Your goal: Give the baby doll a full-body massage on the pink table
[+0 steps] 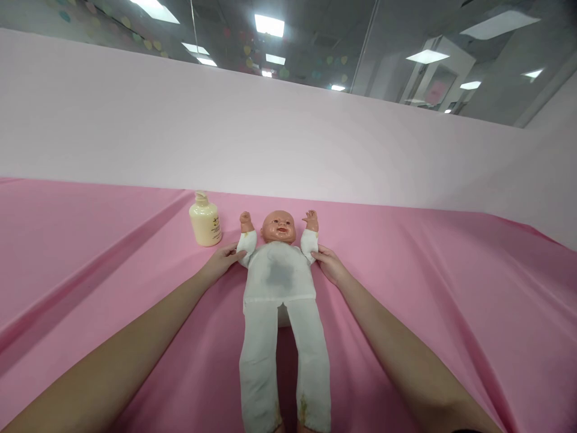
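Note:
A baby doll [280,273] lies on its back on a pink cloth, head away from me and legs toward me. Its body and limbs are white fabric, with a grey patch on the chest and brownish stains near the ankles. Both doll arms point upward beside the head. My left hand [224,260] grips the doll's arm on the left near the elbow, thumb on top. On the other side, my right hand [330,263] pinches the doll's other arm at the elbow. The doll's feet are mostly cut off by the lower frame edge.
A cream pump bottle [205,222] stands upright just beyond my left hand, left of the doll. The pink cloth [406,300] has several folds. A white wall [288,144] rises behind it, topped by glass panels reflecting ceiling lights.

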Demonstrator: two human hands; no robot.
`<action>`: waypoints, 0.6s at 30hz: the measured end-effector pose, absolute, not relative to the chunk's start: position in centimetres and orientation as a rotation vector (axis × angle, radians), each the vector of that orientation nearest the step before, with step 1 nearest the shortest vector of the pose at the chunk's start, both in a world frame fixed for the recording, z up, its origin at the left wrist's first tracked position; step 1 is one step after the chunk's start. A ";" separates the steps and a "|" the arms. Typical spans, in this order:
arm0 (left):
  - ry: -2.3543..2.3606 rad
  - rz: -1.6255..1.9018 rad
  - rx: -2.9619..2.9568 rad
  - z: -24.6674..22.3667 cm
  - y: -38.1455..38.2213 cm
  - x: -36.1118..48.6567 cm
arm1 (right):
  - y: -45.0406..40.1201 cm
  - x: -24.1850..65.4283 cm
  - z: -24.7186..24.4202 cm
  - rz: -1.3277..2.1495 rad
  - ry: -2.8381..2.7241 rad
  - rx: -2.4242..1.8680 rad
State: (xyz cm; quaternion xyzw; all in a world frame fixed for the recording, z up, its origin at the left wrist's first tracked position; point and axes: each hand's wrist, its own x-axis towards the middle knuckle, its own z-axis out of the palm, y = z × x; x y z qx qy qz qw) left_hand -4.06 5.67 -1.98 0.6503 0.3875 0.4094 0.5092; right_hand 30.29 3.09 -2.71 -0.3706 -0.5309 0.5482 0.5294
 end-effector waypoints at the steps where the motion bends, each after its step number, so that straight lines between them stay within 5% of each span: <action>1: 0.861 0.961 1.524 -2.0 5.6 -4.1 | 3.0 30.3 -2.5 1.325 -1.269 -0.870; 18: 1.020 0.918 1.446 -2.5 6.3 -3.9 | 4.1 30.2 -4.1 1.238 -1.213 -0.971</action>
